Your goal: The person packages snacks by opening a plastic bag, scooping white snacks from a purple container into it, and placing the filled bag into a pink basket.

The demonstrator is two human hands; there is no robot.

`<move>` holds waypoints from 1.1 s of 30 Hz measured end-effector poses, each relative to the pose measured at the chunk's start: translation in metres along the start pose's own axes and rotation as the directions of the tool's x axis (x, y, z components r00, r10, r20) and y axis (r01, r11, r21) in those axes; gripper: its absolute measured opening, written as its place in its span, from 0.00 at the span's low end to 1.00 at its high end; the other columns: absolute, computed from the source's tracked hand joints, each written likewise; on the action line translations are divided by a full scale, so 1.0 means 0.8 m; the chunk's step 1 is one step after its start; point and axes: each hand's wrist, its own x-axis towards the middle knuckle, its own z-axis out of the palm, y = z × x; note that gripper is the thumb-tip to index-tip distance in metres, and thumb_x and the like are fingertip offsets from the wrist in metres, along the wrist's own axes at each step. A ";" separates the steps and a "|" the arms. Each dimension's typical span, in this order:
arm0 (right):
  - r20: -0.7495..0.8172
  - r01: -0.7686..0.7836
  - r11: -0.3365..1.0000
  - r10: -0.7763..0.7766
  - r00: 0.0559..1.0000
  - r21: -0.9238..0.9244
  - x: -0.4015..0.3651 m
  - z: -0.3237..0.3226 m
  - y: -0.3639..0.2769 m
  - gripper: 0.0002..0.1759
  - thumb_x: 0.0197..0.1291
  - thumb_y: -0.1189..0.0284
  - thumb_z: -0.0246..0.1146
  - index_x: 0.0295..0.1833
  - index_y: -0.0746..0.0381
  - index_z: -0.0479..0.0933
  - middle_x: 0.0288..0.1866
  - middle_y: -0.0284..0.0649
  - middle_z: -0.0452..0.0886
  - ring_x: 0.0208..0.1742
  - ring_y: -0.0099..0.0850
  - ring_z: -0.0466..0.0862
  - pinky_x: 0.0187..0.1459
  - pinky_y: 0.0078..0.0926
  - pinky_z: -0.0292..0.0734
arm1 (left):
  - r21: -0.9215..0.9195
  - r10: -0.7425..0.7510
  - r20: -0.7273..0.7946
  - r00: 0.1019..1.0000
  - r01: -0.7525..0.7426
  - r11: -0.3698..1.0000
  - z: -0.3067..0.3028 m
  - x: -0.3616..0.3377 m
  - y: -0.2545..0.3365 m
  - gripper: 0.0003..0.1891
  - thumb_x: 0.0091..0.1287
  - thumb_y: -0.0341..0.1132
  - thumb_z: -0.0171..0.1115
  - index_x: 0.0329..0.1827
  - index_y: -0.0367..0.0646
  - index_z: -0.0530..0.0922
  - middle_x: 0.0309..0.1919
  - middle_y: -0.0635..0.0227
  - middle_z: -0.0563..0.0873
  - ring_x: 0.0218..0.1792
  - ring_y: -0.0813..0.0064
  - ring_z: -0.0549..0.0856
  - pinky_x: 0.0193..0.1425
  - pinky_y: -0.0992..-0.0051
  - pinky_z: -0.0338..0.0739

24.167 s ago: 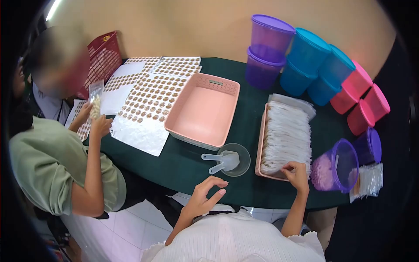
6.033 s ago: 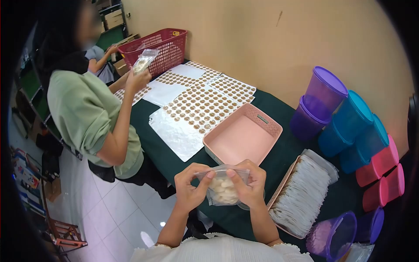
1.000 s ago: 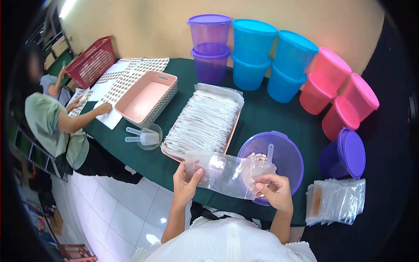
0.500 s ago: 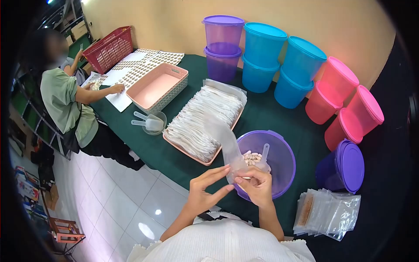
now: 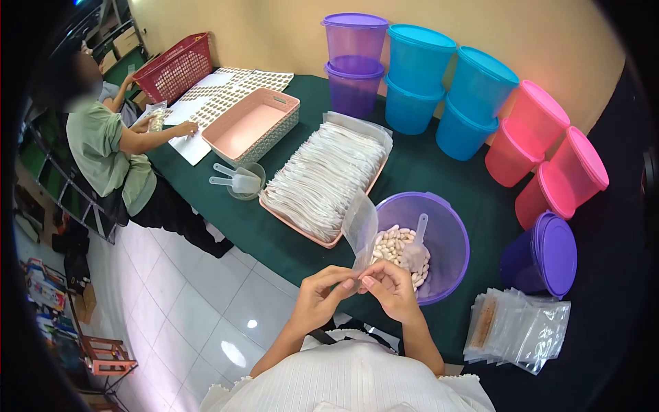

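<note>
A clear plastic bag [image 5: 360, 225] stands up from my fingertips, its lower end pinched between my two hands. My left hand [image 5: 322, 296] closes thumb against fingers on the bag's left side. On the other side my right hand [image 5: 394, 291] grips it the same way, close over the rim of an open purple tub [image 5: 449, 237]. Whitish oval pieces [image 5: 388, 242] lie in the tub, and a translucent scoop [image 5: 414, 251] rests among them, handle up. Just beyond the bag, a pink basket is packed with rows of flat white packets [image 5: 329, 172].
Stacked purple, blue [image 5: 420, 58] and pink tubs [image 5: 542, 113] line the wall. A lidded purple tub [image 5: 555, 257] and clear bags [image 5: 515, 333] sit at right. Leftward are scoops in a bowl [image 5: 247, 187], a pink basket [image 5: 250, 130], printed sheets [image 5: 237, 93] and a person [image 5: 103, 151].
The bag and both hands have drawn back toward my body, and my left fingers have closed onto the bag. More pieces in the tub show. The person's hand at left lifts a filled bag.
</note>
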 end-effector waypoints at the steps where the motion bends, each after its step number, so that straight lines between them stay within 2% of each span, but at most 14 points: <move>1: -0.015 0.000 1.000 0.000 1.000 0.006 -0.001 0.002 0.000 0.06 0.57 0.77 0.56 0.38 0.70 0.70 0.33 0.36 0.75 0.35 0.19 0.75 0.37 0.17 0.73 | 0.004 -0.011 0.011 1.000 0.011 1.000 -0.002 0.001 0.000 0.08 0.60 0.23 0.55 0.41 0.31 0.77 0.36 0.61 0.79 0.37 0.77 0.79 0.43 0.79 0.76; 4: -0.078 0.041 0.993 -0.049 0.996 -0.108 0.000 0.010 -0.002 0.08 0.54 0.77 0.59 0.38 0.68 0.71 0.34 0.38 0.74 0.34 0.20 0.75 0.36 0.17 0.73 | 0.009 0.001 -0.024 1.000 0.000 1.000 -0.007 0.009 -0.007 0.07 0.59 0.24 0.57 0.38 0.31 0.79 0.33 0.63 0.79 0.35 0.79 0.78 0.40 0.82 0.75; 6: -0.204 0.101 0.869 -0.225 0.953 -0.484 0.004 0.019 -0.009 0.09 0.51 0.78 0.61 0.38 0.68 0.70 0.40 0.39 0.71 0.37 0.21 0.73 0.37 0.18 0.72 | 0.052 0.033 -0.043 0.999 -0.031 0.998 -0.009 0.018 -0.011 0.06 0.57 0.24 0.59 0.36 0.32 0.79 0.30 0.64 0.80 0.32 0.82 0.77 0.35 0.85 0.73; 7: -0.241 0.085 0.837 -0.251 0.938 -0.540 0.006 0.019 -0.011 0.12 0.49 0.78 0.63 0.40 0.67 0.70 0.45 0.40 0.69 0.40 0.22 0.73 0.38 0.19 0.73 | 0.037 0.107 -0.047 0.993 -0.106 0.994 -0.006 0.025 -0.011 0.04 0.55 0.23 0.61 0.33 0.32 0.80 0.28 0.65 0.80 0.28 0.84 0.76 0.30 0.85 0.71; 11: -0.227 0.120 0.830 -0.284 0.932 -0.545 0.013 0.023 -0.023 0.19 0.47 0.78 0.64 0.47 0.68 0.71 0.45 0.41 0.73 0.44 0.25 0.75 0.42 0.20 0.75 | 0.012 0.167 0.016 0.986 -0.167 0.986 -0.004 0.044 -0.021 0.06 0.52 0.25 0.65 0.23 0.32 0.77 0.24 0.66 0.79 0.23 0.83 0.75 0.27 0.84 0.70; 13: -0.254 0.096 0.809 -0.291 0.922 -0.580 0.011 0.026 -0.026 0.19 0.47 0.76 0.65 0.46 0.67 0.73 0.41 0.41 0.75 0.40 0.25 0.76 0.37 0.19 0.75 | 0.095 0.295 0.137 0.946 -0.309 0.946 -0.005 0.056 -0.029 0.15 0.49 0.25 0.67 0.13 0.37 0.67 0.16 0.73 0.73 0.20 0.89 0.70 0.21 0.85 0.61; 16: -0.324 0.023 0.844 -0.231 0.917 -0.537 0.003 0.021 -0.028 0.17 0.48 0.75 0.65 0.45 0.68 0.75 0.37 0.40 0.79 0.36 0.22 0.78 0.32 0.17 0.76 | 0.171 0.254 0.292 0.922 -0.312 0.935 -0.003 0.070 -0.021 0.18 0.46 0.26 0.70 0.12 0.39 0.65 0.14 0.74 0.72 0.19 0.90 0.68 0.20 0.86 0.61; 18: -0.306 0.047 0.961 -0.133 0.943 -0.274 -0.003 0.008 -0.020 0.16 0.50 0.76 0.64 0.45 0.70 0.75 0.39 0.41 0.79 0.37 0.21 0.78 0.34 0.16 0.77 | 0.153 0.277 0.357 0.892 -0.348 0.925 -0.003 0.080 -0.020 0.18 0.44 0.25 0.71 0.11 0.40 0.66 0.13 0.74 0.73 0.18 0.90 0.69 0.20 0.86 0.61; 22: -0.385 -0.020 0.975 -0.068 0.920 -0.221 -0.025 -0.007 -0.013 0.14 0.51 0.78 0.61 0.45 0.72 0.74 0.37 0.42 0.79 0.37 0.24 0.79 0.39 0.19 0.78 | 0.166 0.133 0.555 0.821 -0.265 0.950 -0.016 0.094 -0.009 0.17 0.42 0.28 0.72 0.10 0.39 0.68 0.11 0.66 0.75 0.17 0.82 0.76 0.23 0.81 0.68; 24: -0.405 0.055 0.956 -0.174 0.898 -0.289 -0.027 -0.004 -0.009 0.14 0.52 0.80 0.58 0.46 0.71 0.74 0.36 0.42 0.80 0.37 0.24 0.79 0.38 0.20 0.78 | 0.158 0.083 0.599 0.796 -0.219 0.963 -0.019 0.098 -0.003 0.17 0.42 0.28 0.72 0.10 0.39 0.68 0.10 0.67 0.74 0.17 0.82 0.76 0.23 0.82 0.68; 27: -0.475 -0.093 0.883 -0.156 0.866 -0.460 -0.022 0.020 -0.018 0.19 0.55 0.83 0.52 0.55 0.67 0.68 0.40 0.40 0.79 0.37 0.23 0.79 0.38 0.18 0.76 | 0.261 0.067 0.598 0.798 -0.273 0.926 -0.015 0.098 -0.001 0.15 0.43 0.28 0.72 0.11 0.39 0.70 0.11 0.68 0.74 0.18 0.79 0.77 0.24 0.82 0.69; 30: -0.469 -0.211 0.860 -0.037 0.882 -0.464 -0.016 0.029 -0.031 0.21 0.55 0.83 0.51 0.57 0.67 0.67 0.42 0.41 0.78 0.37 0.22 0.79 0.37 0.15 0.75 | 0.128 0.217 0.646 0.732 -0.385 0.914 -0.014 0.102 0.000 0.12 0.43 0.28 0.71 0.15 0.39 0.73 0.16 0.68 0.77 0.25 0.74 0.79 0.30 0.79 0.71; 32: -0.496 -0.191 0.871 -0.068 0.866 -0.453 -0.015 0.031 -0.021 0.21 0.57 0.82 0.50 0.57 0.65 0.66 0.43 0.42 0.78 0.38 0.22 0.79 0.36 0.12 0.74 | -0.007 0.404 0.649 0.645 -0.525 0.851 -0.023 0.107 0.009 0.09 0.42 0.28 0.71 0.20 0.40 0.76 0.21 0.67 0.80 0.34 0.68 0.79 0.39 0.75 0.72; 33: -0.517 -0.069 0.945 -0.112 0.849 -0.318 -0.015 0.032 -0.016 0.22 0.58 0.80 0.50 0.60 0.62 0.64 0.44 0.39 0.78 0.41 0.26 0.78 0.38 0.15 0.75 | 0.026 0.501 0.550 0.668 -0.613 0.789 -0.033 0.107 0.009 0.09 0.41 0.28 0.71 0.23 0.41 0.77 0.25 0.67 0.81 0.39 0.66 0.78 0.45 0.72 0.70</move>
